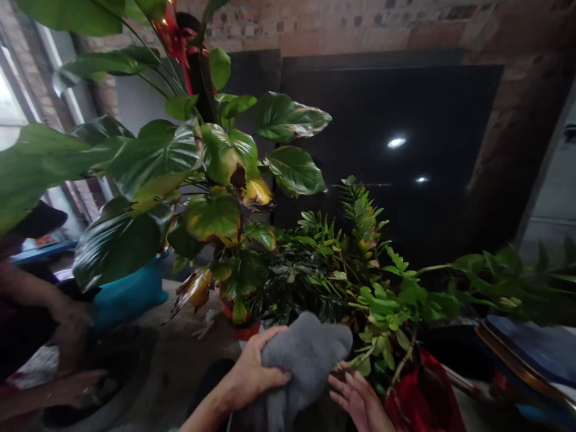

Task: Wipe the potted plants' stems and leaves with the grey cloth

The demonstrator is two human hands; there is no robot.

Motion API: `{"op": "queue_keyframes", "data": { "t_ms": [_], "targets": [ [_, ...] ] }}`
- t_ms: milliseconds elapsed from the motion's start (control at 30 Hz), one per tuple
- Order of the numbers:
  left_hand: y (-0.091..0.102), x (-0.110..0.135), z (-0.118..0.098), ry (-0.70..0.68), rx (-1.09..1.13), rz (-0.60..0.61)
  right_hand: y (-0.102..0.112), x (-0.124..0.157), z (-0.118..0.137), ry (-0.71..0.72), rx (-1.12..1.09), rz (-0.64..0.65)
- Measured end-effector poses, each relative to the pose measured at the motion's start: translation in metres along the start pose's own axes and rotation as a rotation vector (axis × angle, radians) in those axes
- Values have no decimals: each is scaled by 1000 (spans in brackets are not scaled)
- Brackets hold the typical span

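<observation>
My left hand (256,367) is closed around a soft, fuzzy grey cloth (310,354), with the thumb pressed over its near side. The cloth is bunched, and its lower part hangs out of the bottom of the view. Just right of it is my right hand (357,397), fingers apart and slightly bent, with nothing seen in them. Its fingertips are close to the cloth and to the green leaves of a low plant (369,348); whether they touch is unclear. Dense dark-green foliage (292,282) stands right beyond both hands.
A tall broad-leaved plant (157,150) with some yellowed, browned leaves rises at the left. Red wrapping (423,396) stands at the lower right. Another person's arm (40,396) reaches over a round basin (108,414) at the left. Dark panels (360,132) lean against the brick wall.
</observation>
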State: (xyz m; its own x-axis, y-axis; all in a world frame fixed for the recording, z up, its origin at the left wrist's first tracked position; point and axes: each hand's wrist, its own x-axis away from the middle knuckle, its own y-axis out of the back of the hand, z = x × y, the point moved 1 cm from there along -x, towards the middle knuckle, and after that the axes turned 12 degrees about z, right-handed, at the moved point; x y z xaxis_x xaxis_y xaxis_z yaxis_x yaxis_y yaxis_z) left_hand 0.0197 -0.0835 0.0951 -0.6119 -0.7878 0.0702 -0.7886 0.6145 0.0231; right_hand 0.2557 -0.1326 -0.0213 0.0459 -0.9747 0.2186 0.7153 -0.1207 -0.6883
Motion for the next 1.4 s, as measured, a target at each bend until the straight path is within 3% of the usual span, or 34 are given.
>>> {"op": "queue_keyframes", "data": {
  "t_ms": [100, 233, 333, 400, 467, 600, 700, 767, 867, 933, 1033, 1133, 1200, 1267, 1400],
  "targets": [
    [10, -11, -20, -74, 96, -137, 1, -1, 1, -15, -7, 4],
    [6, -15, 4, -39, 71, -301, 6, -3, -2, -10, -15, 17],
    [-8, -2, 32, 123, -46, -124, 9, -5, -5, -12, -13, 76],
    [-10, 7, 34, 166, -68, -31, 12, -7, -5, -27, -12, 105],
    [-4, 10, 18, 112, -17, -95, 14, -8, -5, -57, -19, 97],
    [19, -1, -31, -86, 138, -399, 17, -9, -5, -81, -40, 76],
    [24, -10, -33, -125, 179, -523, 19, -11, -7, -72, -53, 88],
    [19, -10, -13, -61, 151, -482, 21, -13, -7, -77, -58, 89],
    [8, 1, 23, 50, 77, -323, 24, -13, -6, -95, -49, 92],
    [5, 10, 29, 63, 84, -211, 23, -11, -5, -103, -48, 100],
    [14, 17, 0, -1, 180, -200, 17, -7, -5, -65, -51, 86],
    [30, 7, -41, -120, 220, -388, 9, -4, -7, 5, -49, 44],
    [37, -4, -48, -164, 209, -492, 7, -4, -9, 16, -45, 32],
    [38, -13, -30, -115, 203, -532, 10, -6, -11, 10, -41, 38],
    [23, -8, 41, 59, 191, -435, 27, -11, -14, -17, -22, 68]
  ]
}}
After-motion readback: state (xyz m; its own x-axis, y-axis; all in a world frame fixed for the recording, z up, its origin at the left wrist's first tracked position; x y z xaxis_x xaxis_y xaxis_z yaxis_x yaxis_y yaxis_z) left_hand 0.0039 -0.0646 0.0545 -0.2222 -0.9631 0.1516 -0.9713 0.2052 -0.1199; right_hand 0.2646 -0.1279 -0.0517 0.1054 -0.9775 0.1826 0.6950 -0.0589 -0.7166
